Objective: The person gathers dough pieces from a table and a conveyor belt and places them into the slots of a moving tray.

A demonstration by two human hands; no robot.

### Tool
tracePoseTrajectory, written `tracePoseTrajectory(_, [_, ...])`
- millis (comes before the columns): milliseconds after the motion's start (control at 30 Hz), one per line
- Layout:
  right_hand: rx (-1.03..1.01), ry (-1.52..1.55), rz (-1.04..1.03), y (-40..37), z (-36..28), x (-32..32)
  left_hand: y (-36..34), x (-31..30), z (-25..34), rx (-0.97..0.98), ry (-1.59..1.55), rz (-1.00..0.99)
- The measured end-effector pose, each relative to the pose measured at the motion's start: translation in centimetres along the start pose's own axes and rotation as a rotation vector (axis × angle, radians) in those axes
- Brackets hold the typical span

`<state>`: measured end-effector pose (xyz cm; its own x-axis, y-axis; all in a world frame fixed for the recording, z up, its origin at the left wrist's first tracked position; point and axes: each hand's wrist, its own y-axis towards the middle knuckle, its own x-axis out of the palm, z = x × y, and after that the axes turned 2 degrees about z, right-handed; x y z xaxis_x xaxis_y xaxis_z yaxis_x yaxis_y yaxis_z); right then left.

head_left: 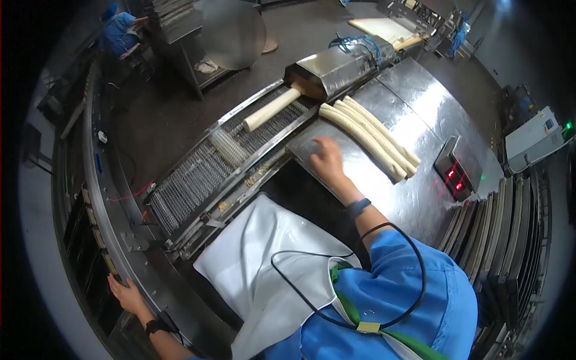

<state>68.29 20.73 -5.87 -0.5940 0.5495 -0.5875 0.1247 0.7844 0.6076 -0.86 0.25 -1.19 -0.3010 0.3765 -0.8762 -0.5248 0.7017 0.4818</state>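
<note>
The left hand's (127, 297) open fingers rest by the rail (107, 207); the right hand's (329, 165) loosely bent fingers, empty, hover beside rolls (367, 137) near the surface's (414, 135) left corner. An unattended dough piece (270, 111) could ride off the conveyor's (192, 183) lower end.

Dark floor (165, 141) — dull and bare-looking, pale wall (501, 45) at right, green light (568, 126) glowing

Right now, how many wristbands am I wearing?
2: a black wristband just behind your left hand, and a dark blue wristband just behind your right hand. Any further up could be hidden.
</note>
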Motion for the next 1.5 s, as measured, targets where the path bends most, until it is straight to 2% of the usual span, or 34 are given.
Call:
tracePoseTrajectory(133, [-0.217, 0.044, -0.199, 4.4, -6.3, 6.8, -0.1, -0.1, -0.4, 0.025, -0.038, 0.014])
tracePoseTrajectory(200, [-0.283, 0.016, -0.252, 6.3, -9.6, 9.4, 0.0, 0.2, -1.0, 0.072, -0.056, 0.058])
tracePoseTrajectory(300, [-0.306, -0.091, -0.411, 8.3, -13.2, 12.9, 0.2, -1.5, 0.4, 0.019, -0.103, -0.015])
tracePoseTrajectory(333, [-0.308, -0.166, -0.476, 8.6, -13.8, 14.2, 0.6, -1.6, 0.3, 0.009, -0.090, -0.027])
tracePoseTrajectory(400, [-0.332, -0.169, -0.449, 8.4, -12.0, 18.7, 1.0, -1.7, 0.2, -0.010, -0.043, -0.057])
tracePoseTrajectory(500, [-0.454, -0.306, -0.429, 8.4, -13.6, 19.4, 1.9, -2.5, 0.7, -0.058, -0.029, -0.112])
tracePoseTrajectory(600, [-0.497, -0.415, -0.526, 8.7, -15.1, 18.9, 3.0, -1.7, 0.3, -0.048, -0.024, -0.134])
tracePoseTrajectory(633, [-0.582, -0.442, -0.470, 8.7, -16.0, 17.7, 3.4, -1.5, 0.3, -0.049, -0.017, -0.146])
tracePoseTrajectory(700, [-0.562, -0.334, -0.480, 8.4, -16.7, 15.5, 4.1, -1.2, 0.3, -0.049, -0.002, -0.165])
tracePoseTrajectory(767, [-0.512, -0.270, -0.452, 7.6, -17.3, 12.0, 5.0, -0.5, 0.4, -0.036, 0.003, -0.180])
tracePoseTrajectory(867, [-0.324, 0.005, -0.313, 5.6, -13.0, 7.9, 6.1, 0.9, -0.1, 0.004, 0.026, -0.198])
tracePoseTrajectory(933, [0.100, 0.249, -0.235, 4.2, -7.2, 5.8, 7.0, 2.6, -1.0, 0.042, 0.024, -0.179])
tracePoseTrajectory(1000, [0.253, 0.111, -0.186, 3.0, -2.1, 0.8, 7.8, 3.1, -1.0, 0.029, 0.006, -0.210])
tracePoseTrajectory(1067, [0.494, 0.346, -0.142, 1.5, 1.1, -4.4, 8.4, 4.0, -1.5, 0.039, 0.005, -0.237])
tracePoseTrajectory(1167, [0.632, 0.181, -0.260, -0.6, 5.3, -12.0, 9.1, 6.7, -3.4, 0.100, 0.004, -0.234])
tracePoseTrajectory(1267, [0.790, -0.057, -0.357, -2.6, 8.1, -17.3, 8.1, 3.8, 0.0, 0.014, 0.194, -0.311])
tracePoseTrajectory(1300, [0.848, -0.152, -0.387, -2.5, 7.0, -18.7, 7.6, 3.0, 1.2, -0.005, 0.250, -0.284])
tracePoseTrajectory(1400, [0.894, -0.450, -0.591, -2.8, 7.7, -21.1, 6.2, 3.2, 5.4, 0.093, 0.272, -0.202])
tracePoseTrajectory(1433, [0.751, -0.585, -0.526, -3.7, 8.4, -21.4, 5.9, 6.4, 5.1, 0.203, 0.046, -0.106])
tracePoseTrajectory(1500, [0.710, -0.583, -0.618, -2.9, 6.7, -22.4, 3.7, 5.1, 12.8, 0.292, -0.699, -0.160])
